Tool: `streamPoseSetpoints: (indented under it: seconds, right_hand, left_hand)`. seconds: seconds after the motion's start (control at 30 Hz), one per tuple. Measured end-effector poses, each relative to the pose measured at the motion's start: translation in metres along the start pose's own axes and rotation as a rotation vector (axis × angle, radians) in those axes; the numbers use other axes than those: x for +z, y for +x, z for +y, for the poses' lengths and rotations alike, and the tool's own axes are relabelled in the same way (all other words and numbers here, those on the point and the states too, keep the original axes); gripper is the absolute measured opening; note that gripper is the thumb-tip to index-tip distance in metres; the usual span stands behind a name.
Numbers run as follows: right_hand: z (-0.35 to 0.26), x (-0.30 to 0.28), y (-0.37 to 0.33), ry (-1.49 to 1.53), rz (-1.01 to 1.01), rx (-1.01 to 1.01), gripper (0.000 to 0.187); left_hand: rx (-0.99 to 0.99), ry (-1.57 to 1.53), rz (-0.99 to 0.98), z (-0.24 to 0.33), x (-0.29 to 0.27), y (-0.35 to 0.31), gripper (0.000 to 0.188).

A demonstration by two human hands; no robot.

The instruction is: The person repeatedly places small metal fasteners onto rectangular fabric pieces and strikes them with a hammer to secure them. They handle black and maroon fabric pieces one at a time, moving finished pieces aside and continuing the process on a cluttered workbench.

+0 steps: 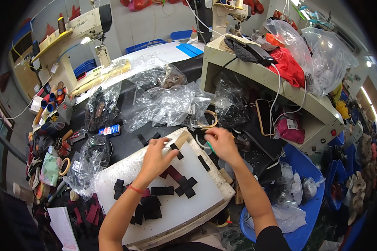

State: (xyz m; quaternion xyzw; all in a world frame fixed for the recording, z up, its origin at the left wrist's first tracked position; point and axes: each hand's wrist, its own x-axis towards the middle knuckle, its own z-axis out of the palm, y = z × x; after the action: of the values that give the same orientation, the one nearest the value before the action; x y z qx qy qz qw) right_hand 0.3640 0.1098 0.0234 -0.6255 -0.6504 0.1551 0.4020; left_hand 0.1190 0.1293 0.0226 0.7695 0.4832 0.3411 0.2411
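Note:
A white cutting board (155,169) lies in front of me with several small black pieces (184,186) scattered on it. My left hand (157,157) rests on the board's upper part, fingers pressing a black strip (176,150) beside a tan piece (181,140). A red band circles that wrist. Just past the board's upper right corner is my right hand (220,142), its fingers pinched together at a black piece, with a thin green tool (210,147) showing under it.
Clear plastic bags (167,104) with dark parts crowd the black table behind the board. A cream sewing machine (77,31) stands at the back left. A cream shelf (255,73) holds red cloth and bags on the right. Blue bins (303,167) sit lower right, thread spools left.

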Motion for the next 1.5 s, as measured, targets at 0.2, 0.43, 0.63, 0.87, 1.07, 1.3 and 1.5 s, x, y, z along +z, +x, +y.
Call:
streamPoseSetpoints:
  seconds: [0.2,0.43,0.63,0.87,1.07,1.3,1.5]
  right_hand:
    - [0.074,-0.005,0.015,-0.583,0.067,0.206,0.015]
    - [-0.021,-0.005,-0.018,-0.141,0.47,-0.26,0.011]
    - [-0.096,0.066,-0.066,0.102,-0.028,-0.267,0.009]
    - [-0.145,0.073,-0.158,0.226,-0.446,-0.567,0.022]
    - [-0.13,0.089,-0.144,0.024,-0.321,-0.512,0.019]
    - [-0.132,0.063,-0.135,-0.041,-0.518,-0.63,0.023]
    - [-0.124,0.085,-0.107,-0.16,-0.348,-0.518,0.033]
  left_hand:
    - [0.083,0.095,-0.144,0.022,-0.043,-0.04,0.023]
    - [-0.118,0.191,0.13,0.028,-0.091,-0.162,0.022]
    - [-0.131,0.321,0.222,0.029,-0.07,-0.207,0.036]
    - [-0.15,0.196,0.278,-0.008,-0.087,-0.201,0.034]
    - [-0.098,0.149,0.163,-0.001,-0.11,-0.213,0.027]
    - [-0.036,0.183,0.077,-0.013,-0.128,-0.237,0.032]
    - [-0.087,0.254,0.034,-0.052,-0.16,-0.203,0.026]
